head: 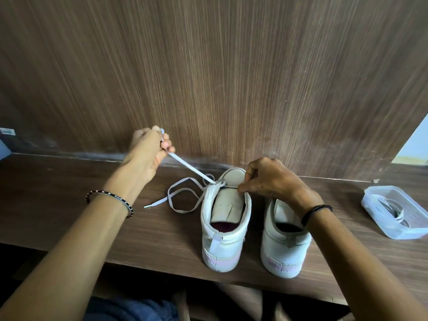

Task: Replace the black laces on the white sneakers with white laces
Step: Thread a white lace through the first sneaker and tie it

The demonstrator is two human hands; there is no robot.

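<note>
Your left grip pinches the white lace taut. Draw it flat, straight away from your right grip, which pinches the sneaker edge steady.

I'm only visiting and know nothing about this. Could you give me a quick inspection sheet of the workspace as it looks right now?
Surface: brown wooden shelf; both sneakers stand on it, heels toward the camera.
Job's things: left sneaker has a white lace through its front eyelets, with slack looped on the shelf; right sneaker shows no lace.
Clutter: clear plastic container at right, with coiled laces inside.
Hands: left hand grips the white lace and holds it taut; right hand fingers pinch the left sneaker's eyelet edge.
Cables: nothing seen.
Surroundings: wood-grain wall panel behind.
</note>
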